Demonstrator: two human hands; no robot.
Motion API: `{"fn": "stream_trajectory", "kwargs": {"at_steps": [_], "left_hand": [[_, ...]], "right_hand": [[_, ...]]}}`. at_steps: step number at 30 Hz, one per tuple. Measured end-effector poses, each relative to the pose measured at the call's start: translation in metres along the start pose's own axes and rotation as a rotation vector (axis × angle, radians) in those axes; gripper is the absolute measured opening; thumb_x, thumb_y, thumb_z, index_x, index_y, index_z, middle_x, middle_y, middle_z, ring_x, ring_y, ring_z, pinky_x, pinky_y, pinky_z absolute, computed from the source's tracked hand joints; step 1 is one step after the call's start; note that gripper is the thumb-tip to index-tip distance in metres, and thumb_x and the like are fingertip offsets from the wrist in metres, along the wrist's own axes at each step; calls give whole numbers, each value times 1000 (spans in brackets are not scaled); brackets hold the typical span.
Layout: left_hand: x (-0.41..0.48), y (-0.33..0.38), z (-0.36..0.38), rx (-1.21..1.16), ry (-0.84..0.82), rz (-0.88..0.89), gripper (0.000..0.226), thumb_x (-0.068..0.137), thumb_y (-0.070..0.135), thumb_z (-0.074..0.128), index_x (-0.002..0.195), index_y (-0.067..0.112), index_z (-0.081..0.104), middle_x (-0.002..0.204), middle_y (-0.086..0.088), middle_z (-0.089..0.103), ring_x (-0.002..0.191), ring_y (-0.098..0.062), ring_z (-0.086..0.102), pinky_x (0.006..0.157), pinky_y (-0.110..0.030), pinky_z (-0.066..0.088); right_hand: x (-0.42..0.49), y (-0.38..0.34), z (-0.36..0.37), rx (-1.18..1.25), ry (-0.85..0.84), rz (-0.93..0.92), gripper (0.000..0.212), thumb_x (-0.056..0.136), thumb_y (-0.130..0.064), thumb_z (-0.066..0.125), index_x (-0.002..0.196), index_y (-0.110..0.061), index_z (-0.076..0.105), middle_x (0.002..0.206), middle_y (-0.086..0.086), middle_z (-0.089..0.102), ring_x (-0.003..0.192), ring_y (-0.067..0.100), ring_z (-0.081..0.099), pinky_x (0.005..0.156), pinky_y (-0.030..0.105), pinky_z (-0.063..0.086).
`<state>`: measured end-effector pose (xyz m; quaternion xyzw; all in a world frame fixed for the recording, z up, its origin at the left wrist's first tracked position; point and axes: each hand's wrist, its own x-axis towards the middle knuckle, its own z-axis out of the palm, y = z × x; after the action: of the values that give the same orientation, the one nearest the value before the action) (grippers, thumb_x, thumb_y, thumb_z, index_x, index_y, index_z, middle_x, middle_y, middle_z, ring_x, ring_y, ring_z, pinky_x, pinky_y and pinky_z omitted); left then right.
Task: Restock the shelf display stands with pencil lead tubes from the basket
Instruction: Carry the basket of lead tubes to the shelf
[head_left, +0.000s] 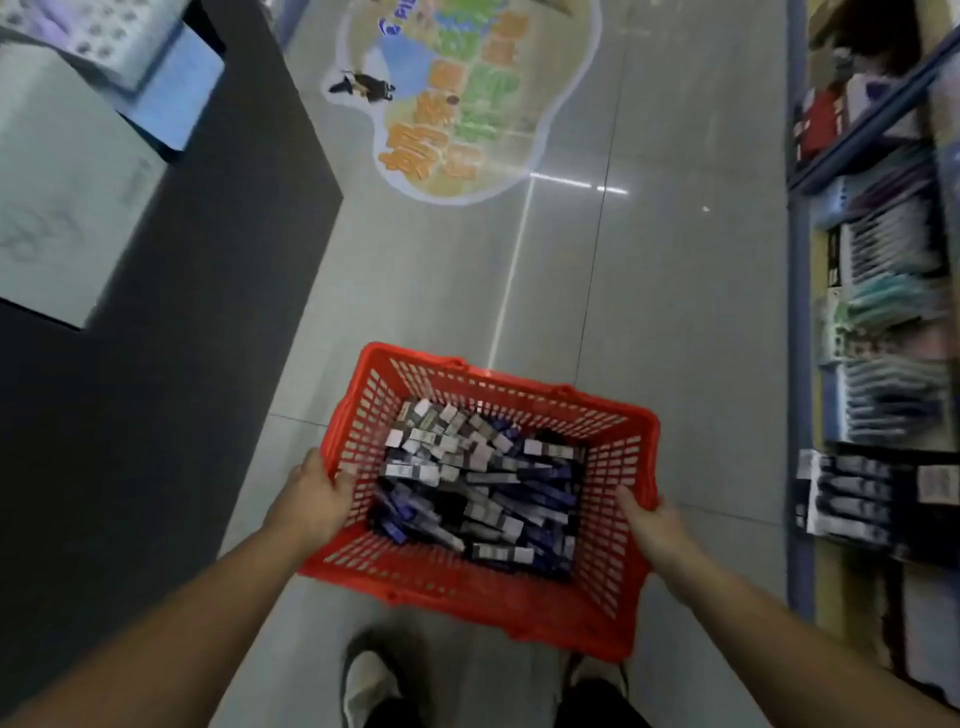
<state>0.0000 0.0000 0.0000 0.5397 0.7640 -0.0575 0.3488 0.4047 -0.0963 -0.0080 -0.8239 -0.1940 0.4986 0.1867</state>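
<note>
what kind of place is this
Probably a stationery shop aisle: a shelf rack packed with pens, a red shopping basket of boxed pencil lead tubes and a colourful floor sticker.

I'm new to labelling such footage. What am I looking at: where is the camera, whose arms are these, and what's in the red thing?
No machine here: a person wears one wide-angle camera on the head, looking forward and down, so the bare arms are their own. The left hand and right hand each have a grip on a side rim of the red basket. Inside lies a loose pile of small blue and white packs, the pencil lead stock. Below is a grey tiled floor with a colourful floor sticker; a shoe shows near the bottom. Stocked shelves stand on the person's right, a dark counter on their left.
</note>
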Motion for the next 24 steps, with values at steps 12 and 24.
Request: {"fn": "stream_trajectory", "kwargs": {"at_steps": [12, 24], "left_hand": [[-1, 7, -24, -138, -12, -107, 45, 107, 52, 40, 120, 13, 59, 105, -13, 73, 83, -32, 74, 83, -53, 62], [-213, 172, -272, -171, 226, 49, 39, 108, 33, 50, 111, -5, 56, 110, -29, 66, 100, -47, 64, 77, -39, 42]], "right_hand": [[-9, -12, -17, -108, 210, -18, 30, 102, -27, 59, 125, -11, 69, 112, 16, 74, 101, 37, 69, 90, 43, 56], [-229, -211, -224, 161, 42, -74, 29, 100, -27, 66, 127, -22, 57, 112, 7, 71, 98, 29, 71, 86, 51, 60]]}}
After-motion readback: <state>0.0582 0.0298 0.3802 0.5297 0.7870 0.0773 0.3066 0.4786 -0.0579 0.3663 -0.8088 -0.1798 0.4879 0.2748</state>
